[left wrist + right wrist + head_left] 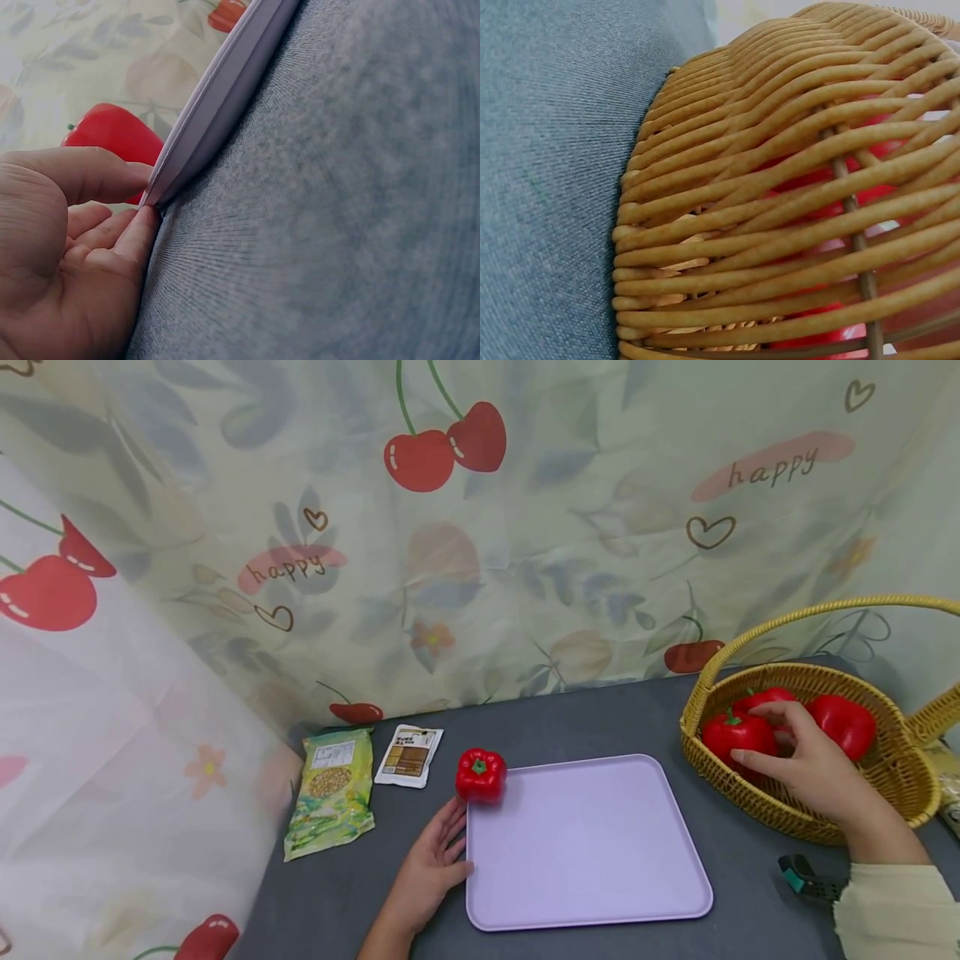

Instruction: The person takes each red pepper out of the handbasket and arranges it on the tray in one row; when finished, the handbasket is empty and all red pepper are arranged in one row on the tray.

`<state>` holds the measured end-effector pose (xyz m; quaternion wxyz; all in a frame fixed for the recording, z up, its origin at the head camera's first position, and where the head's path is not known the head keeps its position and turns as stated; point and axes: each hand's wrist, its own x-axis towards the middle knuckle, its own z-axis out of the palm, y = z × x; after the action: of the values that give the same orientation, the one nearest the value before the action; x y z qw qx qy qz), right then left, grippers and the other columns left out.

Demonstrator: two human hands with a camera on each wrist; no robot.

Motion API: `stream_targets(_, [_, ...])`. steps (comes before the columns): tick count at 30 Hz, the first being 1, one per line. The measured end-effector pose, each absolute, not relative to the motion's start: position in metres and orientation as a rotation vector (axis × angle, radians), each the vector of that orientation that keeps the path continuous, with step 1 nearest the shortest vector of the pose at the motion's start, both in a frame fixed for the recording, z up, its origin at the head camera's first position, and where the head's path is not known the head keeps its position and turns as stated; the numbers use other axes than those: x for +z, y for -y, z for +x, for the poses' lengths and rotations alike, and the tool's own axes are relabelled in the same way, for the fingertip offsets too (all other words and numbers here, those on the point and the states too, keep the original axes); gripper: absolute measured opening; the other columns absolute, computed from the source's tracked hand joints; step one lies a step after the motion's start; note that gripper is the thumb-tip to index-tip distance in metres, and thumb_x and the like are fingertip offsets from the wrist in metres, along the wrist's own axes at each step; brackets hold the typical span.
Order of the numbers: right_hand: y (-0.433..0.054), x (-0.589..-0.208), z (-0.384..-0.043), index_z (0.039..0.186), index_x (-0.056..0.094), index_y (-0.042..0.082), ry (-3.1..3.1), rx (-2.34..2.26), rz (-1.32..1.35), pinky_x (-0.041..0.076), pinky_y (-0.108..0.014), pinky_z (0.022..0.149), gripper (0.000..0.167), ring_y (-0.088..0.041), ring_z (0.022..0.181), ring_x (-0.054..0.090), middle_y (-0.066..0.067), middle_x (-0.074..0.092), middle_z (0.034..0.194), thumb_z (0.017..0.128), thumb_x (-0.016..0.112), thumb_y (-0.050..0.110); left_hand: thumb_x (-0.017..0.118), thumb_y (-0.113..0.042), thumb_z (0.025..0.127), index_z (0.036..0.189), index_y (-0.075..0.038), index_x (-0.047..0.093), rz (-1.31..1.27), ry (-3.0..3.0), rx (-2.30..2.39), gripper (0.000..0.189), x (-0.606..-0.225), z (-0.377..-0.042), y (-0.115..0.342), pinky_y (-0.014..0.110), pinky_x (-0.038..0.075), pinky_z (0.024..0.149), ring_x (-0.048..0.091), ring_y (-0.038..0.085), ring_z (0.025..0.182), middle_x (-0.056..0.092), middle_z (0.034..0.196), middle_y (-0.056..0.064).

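A pale lilac tray (588, 843) lies on the dark tabletop, with a red bell pepper (481, 777) on its back left corner. My left hand (423, 868) is at the tray's left edge. In the left wrist view, thumb and fingers pinch the tray rim (199, 112), and the pepper (112, 135) shows behind them. My right hand (813, 768) reaches into the wicker basket (817, 835). Its thumb and index finger are spread over a red bell pepper (723, 739); the other fingertips are partly hidden. In the right wrist view, the basket wall (780, 195) hides most of the hand.
Another red pepper (843, 727) sits at the right inside the basket, under a tall arched handle (832, 606). A green food bag (330, 793) and a small white-and-brown packet (409, 756) lie left of the tray. A dark watch-like band (810, 878) shows near the right wrist.
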<state>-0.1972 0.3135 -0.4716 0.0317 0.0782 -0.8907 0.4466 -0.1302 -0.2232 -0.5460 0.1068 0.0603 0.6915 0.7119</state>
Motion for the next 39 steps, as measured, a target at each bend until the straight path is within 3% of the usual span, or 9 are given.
stream_targets(10, [-0.313, -0.466, -0.198, 0.169, 0.02, -0.002, 2.655, 1.416, 0.164, 0.043, -0.003, 0.073, 0.096, -0.067, 0.13, 0.043, -0.042, 0.034, 0.156, 0.099, 0.082, 0.021, 0.066, 0.022, 0.087, 0.171, 0.002, 0.023, 0.166, -2.047, 2.088, 0.097, -0.545, -0.13, 0.223, 0.039, 0.036, 0.121, 0.025, 0.04, 0.161, 0.025, 0.175, 0.024])
stream_targets(16, [-0.309, -0.458, -0.194, 0.17, 0.027, 0.001, 2.617, 1.399, 0.129, 0.043, -0.003, 0.073, 0.09, -0.065, 0.13, 0.044, -0.038, 0.036, 0.159, 0.1, 0.081, 0.019, 0.065, 0.022, 0.086, 0.171, 0.002, 0.023, 0.167, -2.042, 2.091, 0.097, -0.545, -0.13, 0.223, 0.04, 0.036, 0.121, 0.025, 0.04, 0.161, 0.025, 0.175, 0.024])
stream_targets(18, [-0.307, -0.455, -0.192, 0.169, 0.03, 0.004, 2.594, 1.395, 0.125, 0.045, -0.004, 0.072, 0.088, -0.058, 0.127, 0.048, -0.036, 0.037, 0.158, 0.1, 0.082, 0.018, 0.065, 0.023, 0.086, 0.171, 0.003, 0.023, 0.167, -2.042, 2.092, 0.096, -0.545, -0.13, 0.223, 0.039, 0.036, 0.121, 0.025, 0.04, 0.161, 0.025, 0.175, 0.024])
stream_targets(22, [-0.304, -0.448, -0.188, 0.171, 0.031, 0.009, 2.552, 1.412, 0.122, 0.049, -0.006, 0.075, 0.087, -0.027, 0.121, 0.054, -0.031, 0.04, 0.158, 0.1, 0.082, 0.016, 0.064, 0.023, 0.086, 0.17, 0.003, 0.022, 0.166, -2.048, 2.087, 0.096, -0.545, -0.13, 0.223, 0.038, 0.037, 0.121, 0.026, 0.04, 0.16, 0.025, 0.175, 0.025])
stream_targets(24, [-0.302, -0.445, -0.186, 0.171, 0.031, 0.01, 2.53, 1.422, 0.124, 0.05, -0.006, 0.078, 0.088, -0.02, 0.119, 0.053, -0.03, 0.04, 0.158, 0.1, 0.082, 0.015, 0.064, 0.023, 0.086, 0.17, 0.003, 0.022, 0.166, -2.048, 2.088, 0.096, -0.545, -0.13, 0.222, 0.038, 0.037, 0.121, 0.025, 0.04, 0.16, 0.025, 0.175, 0.025])
stream_targets(29, [-0.295, -0.436, -0.181, 0.171, 0.03, 0.013, 2.451, 1.488, 0.169, 0.05, -0.007, 0.084, 0.089, -0.027, 0.13, 0.053, -0.027, 0.037, 0.16, 0.099, 0.081, 0.006, 0.064, 0.023, 0.086, 0.171, 0.002, 0.023, 0.157, -2.046, 2.089, 0.097, -0.544, -0.13, 0.222, 0.038, 0.036, 0.121, 0.025, 0.04, 0.161, 0.025, 0.175, 0.024])
stream_targets(35, [-0.289, -0.428, -0.175, 0.169, 0.035, 0.014, 2.363, 1.545, 0.239, 0.052, -0.008, 0.085, 0.089, -0.004, 0.124, 0.051, -0.012, 0.04, 0.156, 0.095, 0.081, -0.005, 0.065, 0.024, 0.086, 0.171, 0.002, 0.023, 0.153, -2.042, 2.091, 0.097, -0.544, -0.13, 0.222, 0.04, 0.036, 0.121, 0.025, 0.04, 0.161, 0.025, 0.175, 0.023])
stream_targets(39, [-0.283, -0.421, -0.169, 0.167, 0.038, 0.012, 2.338, 1.538, 0.263, 0.053, -0.009, 0.085, 0.089, -0.005, 0.121, 0.055, -0.004, 0.044, 0.152, 0.092, 0.081, -0.009, 0.066, 0.023, 0.087, 0.171, 0.002, 0.023, 0.155, -2.041, 2.091, 0.097, -0.544, -0.129, 0.222, 0.038, 0.037, 0.121, 0.025, 0.04, 0.161, 0.025, 0.175, 0.024])
